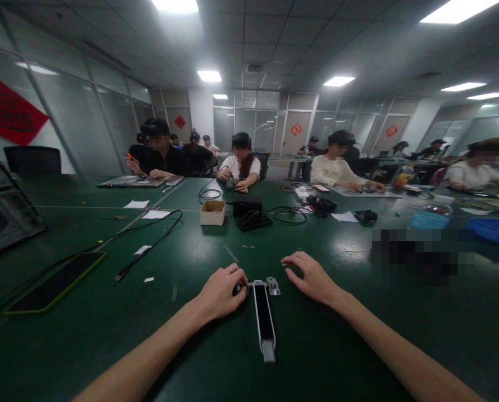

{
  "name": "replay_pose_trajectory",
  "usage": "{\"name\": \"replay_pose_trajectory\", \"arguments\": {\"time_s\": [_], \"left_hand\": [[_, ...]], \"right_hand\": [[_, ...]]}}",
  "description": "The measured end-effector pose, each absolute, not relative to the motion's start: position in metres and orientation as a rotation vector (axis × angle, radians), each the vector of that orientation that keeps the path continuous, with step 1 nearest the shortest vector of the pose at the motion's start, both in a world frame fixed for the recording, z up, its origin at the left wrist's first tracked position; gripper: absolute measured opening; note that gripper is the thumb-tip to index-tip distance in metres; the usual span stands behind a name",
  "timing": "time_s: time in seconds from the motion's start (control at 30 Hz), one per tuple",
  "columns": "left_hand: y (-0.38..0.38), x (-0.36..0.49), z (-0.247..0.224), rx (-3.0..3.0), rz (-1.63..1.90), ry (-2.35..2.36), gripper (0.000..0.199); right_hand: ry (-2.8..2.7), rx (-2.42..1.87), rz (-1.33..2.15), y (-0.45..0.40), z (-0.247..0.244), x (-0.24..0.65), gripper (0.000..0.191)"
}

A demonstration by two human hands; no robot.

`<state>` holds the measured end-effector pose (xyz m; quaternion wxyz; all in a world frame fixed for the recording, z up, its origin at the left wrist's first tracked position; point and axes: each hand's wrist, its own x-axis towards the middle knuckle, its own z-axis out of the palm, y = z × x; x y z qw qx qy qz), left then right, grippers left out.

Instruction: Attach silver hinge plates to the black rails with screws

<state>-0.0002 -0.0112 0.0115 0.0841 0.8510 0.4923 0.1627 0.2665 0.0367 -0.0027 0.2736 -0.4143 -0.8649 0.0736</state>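
A long narrow piece with a black face and a white rim (264,312) lies on the green table in front of me. A pale grey tab (268,352) sticks out of its near end. Across its far end runs a metal rod with a small silver bracket (273,286) on the right. My left hand (222,291) is closed at the rod's left end, its fingers bent over a part they mostly hide. To the right of the bracket, my right hand (310,277) hovers with thumb and forefinger nearly together. A tiny shiny piece (283,264) shows between those fingertips.
At left lie a green-edged phone (56,283) and a black cable (148,245). Ahead stand a small cardboard box (212,213) and a black stand (249,212). A blue tray (494,230) is at right. Several people sit across the table.
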Motion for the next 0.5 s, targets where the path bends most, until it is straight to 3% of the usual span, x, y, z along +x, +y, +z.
{"name": "replay_pose_trajectory", "arguments": {"time_s": [0.17,0.5], "left_hand": [[-0.012,-0.001,0.014,2.509,0.530,1.531,0.012],[-0.016,0.002,0.015,2.525,0.676,1.481,0.011]], "right_hand": [[-2.399,-1.247,0.149,0.049,-0.014,0.273,0.033],[-2.380,-1.114,0.194,0.038,-0.005,0.261,0.020]]}}
